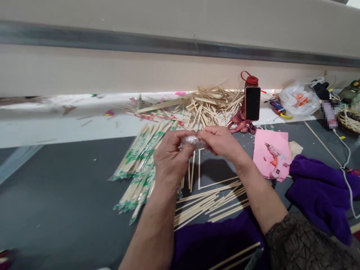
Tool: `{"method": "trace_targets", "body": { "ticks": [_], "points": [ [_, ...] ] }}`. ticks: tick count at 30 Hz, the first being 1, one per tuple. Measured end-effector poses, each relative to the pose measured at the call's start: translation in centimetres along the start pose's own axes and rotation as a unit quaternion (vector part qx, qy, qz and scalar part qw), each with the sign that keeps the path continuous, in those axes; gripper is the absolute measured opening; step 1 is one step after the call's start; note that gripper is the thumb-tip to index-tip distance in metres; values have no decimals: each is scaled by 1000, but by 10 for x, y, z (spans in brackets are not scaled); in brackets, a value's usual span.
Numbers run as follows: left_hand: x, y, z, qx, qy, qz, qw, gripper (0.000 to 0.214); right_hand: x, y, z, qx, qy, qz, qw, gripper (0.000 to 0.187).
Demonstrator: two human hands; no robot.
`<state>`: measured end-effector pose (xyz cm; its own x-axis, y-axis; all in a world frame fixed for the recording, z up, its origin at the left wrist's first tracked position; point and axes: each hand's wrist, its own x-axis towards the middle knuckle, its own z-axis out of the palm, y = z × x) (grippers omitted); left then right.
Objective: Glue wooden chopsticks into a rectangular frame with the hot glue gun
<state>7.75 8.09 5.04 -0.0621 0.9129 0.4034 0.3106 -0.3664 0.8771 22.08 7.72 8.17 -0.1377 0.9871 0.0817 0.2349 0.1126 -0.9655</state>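
My left hand (170, 157) and my right hand (222, 142) meet above the grey table (56, 195), both closed on a small crumpled piece of clear plastic wrap (192, 141) pinched between the fingers. Under the hands lie bare wooden sticks (208, 202) in a loose row, and two thin sticks form an L-shaped corner (199, 176). To the left is a heap of chopsticks in green-printed wrappers (140, 165). A pile of loose wooden sticks (205, 107) sits further back.
A dark phone (252, 103) leans against a red-capped bottle (250, 80). A pink sheet (267, 150) carries a pink glue gun (274, 159). Purple cloth (323, 191) lies at right, a white plastic bag (298, 99) behind, a white cable (347, 168) at the far right.
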Motion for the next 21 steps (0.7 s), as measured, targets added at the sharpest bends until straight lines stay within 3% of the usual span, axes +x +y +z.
{"method": "trace_targets", "body": {
  "ticks": [3,5,8,11,15,18,21],
  "points": [
    [2,-4,-5,80,38,-26,996,9,-2,1,11,-156,104,-95,978,24],
    [3,-5,-6,64,58,-47,995,8,-4,0,18,-212,165,-163,949,23],
    [4,-3,-2,-61,61,-69,994,7,-4,2,22,-217,150,-221,939,23],
    [6,3,3,-218,28,-134,966,15,0,8,17,-190,103,-255,943,12],
    [6,10,4,-286,-17,-213,934,20,3,12,8,-208,131,-267,932,24],
    [6,10,3,-295,-37,-227,927,21,0,10,4,-239,177,-240,924,30],
    [5,9,2,-319,-45,-224,920,20,-4,7,6,-251,190,-221,923,23]
  ]
}}
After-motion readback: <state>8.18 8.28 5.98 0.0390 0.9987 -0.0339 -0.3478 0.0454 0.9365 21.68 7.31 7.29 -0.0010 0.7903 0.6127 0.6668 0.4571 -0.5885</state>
